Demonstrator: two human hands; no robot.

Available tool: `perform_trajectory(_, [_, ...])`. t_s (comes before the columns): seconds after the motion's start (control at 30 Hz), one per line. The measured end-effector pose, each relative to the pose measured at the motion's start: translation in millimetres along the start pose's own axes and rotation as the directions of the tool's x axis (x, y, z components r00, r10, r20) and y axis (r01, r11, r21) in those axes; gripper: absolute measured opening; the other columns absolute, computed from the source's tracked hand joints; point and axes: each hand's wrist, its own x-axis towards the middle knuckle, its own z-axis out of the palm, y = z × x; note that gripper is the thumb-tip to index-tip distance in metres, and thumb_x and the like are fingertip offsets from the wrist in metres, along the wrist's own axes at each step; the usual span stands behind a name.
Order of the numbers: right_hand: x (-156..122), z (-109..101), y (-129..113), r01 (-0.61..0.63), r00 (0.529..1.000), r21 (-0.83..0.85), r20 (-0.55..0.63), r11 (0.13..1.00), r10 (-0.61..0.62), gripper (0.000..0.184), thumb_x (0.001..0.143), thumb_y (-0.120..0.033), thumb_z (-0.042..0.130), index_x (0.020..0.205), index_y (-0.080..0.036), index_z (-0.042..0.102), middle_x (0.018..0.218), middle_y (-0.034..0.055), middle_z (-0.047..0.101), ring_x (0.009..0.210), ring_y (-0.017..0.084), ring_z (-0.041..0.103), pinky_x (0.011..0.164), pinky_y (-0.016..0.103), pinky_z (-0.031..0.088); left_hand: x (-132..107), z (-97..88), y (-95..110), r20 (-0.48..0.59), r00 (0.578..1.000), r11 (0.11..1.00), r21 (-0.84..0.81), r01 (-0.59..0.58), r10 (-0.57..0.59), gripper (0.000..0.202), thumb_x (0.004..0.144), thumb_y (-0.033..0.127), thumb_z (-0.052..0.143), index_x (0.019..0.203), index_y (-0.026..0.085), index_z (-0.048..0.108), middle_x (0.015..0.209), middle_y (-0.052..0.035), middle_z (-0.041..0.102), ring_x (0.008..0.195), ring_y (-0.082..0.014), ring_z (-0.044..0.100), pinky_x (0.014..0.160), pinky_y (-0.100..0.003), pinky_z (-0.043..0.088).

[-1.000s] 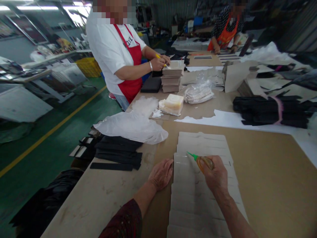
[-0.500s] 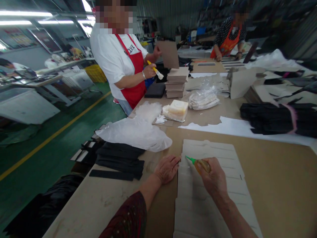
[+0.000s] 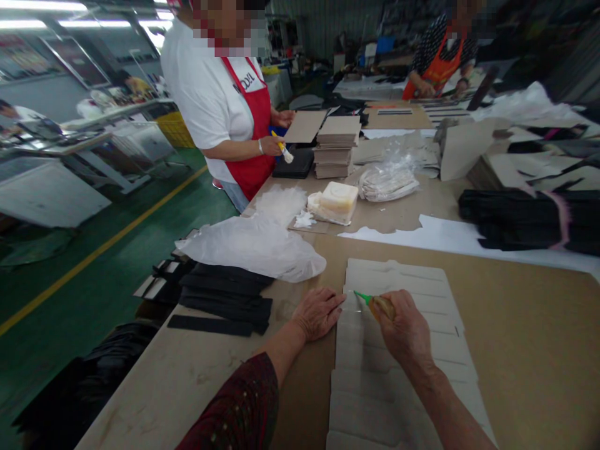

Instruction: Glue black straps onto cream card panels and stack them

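Observation:
My right hand (image 3: 407,328) is wrapped round a small yellowish squeeze bottle (image 3: 380,307) with a green pointed nozzle. The nozzle tip is close above the upper left part of overlapping pale grey board pieces (image 3: 407,375); whether it touches them I cannot tell. Thin shiny streaks show on the board near the tip. My left hand (image 3: 320,314) lies flat with fingers stretched out, its fingertips at the left edge of the pieces. Left of it are a pile of black strips (image 3: 225,297) and a single black strip (image 3: 209,325).
Crumpled white plastic film (image 3: 255,247) lies beyond the strips. Farther back are a pale yellow block (image 3: 338,200), stacked boards (image 3: 335,150) and a tied black bundle (image 3: 515,219). Across the table a co-worker in a red apron (image 3: 255,112) holds a brush (image 3: 282,148) and a board.
The nozzle has shifted slightly right, with my right hand still round the bottle. My left hand stays at the board edge. The co-worker's board and brush have come down lower.

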Motion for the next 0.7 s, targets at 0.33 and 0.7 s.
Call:
perform_trajectory(0.33, [0.9,-10.7,1.7,0.006,1.000,-0.072,0.002,0.997,-0.005,0.028,0.097,-0.045,0.047,0.081,-0.023,0.056,0.083,0.0018,0.056,0.068,0.017,0.050,0.061,0.030,0.033,0.9,0.0,-0.2,0.014,1.000,1.000,0.007,0.007,-0.007,0.040,0.101,0.037,0.041,0.137,0.025,0.055,0.117,-0.0077,0.060,0.107,-0.0239,0.054,0.098,-0.042,0.043])
perform_trajectory(0.7, [3.5,-17.6,8.6,-0.016,1.000,-0.067,0.015,0.998,0.017,0.030,0.096,-0.048,0.046,0.083,-0.023,0.056,0.084,0.0016,0.057,0.068,0.017,0.051,0.062,0.030,0.032,1.4,0.7,-0.6,0.022,1.000,1.000,0.021,0.005,-0.006,0.040,0.101,0.037,0.041,0.136,0.024,0.055,0.119,-0.0076,0.059,0.108,-0.0246,0.053,0.098,-0.042,0.043])
